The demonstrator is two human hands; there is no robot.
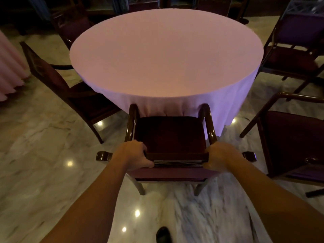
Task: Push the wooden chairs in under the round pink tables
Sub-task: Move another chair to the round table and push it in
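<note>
gripping the top rail of the wooden armchair (171, 137) with both hands, i stand directly behind it. my left hand (135, 155) is curled round the left end of the rail, thumb underneath; my right hand (219, 157) is wrapped round the right end in the same way. the chair faces the round pink table (166, 55), which lies just beyond it. the front ends of both armrests touch the hanging pink cloth, and the front edge of the dark red seat meets the drape; most of the seat sits outside the table edge.

a second wooden chair (57, 81) stands to the left, angled toward the table, its seat near the cloth. two more chairs stand on the right: one near (294, 142), well apart from the table, and one far (296, 50), also pulled back. another pink drape (10, 67) shows at the far left edge. the floor (43, 155) is polished marble with light spots reflected. a dark shoe tip (163, 234) shows at the near edge.
</note>
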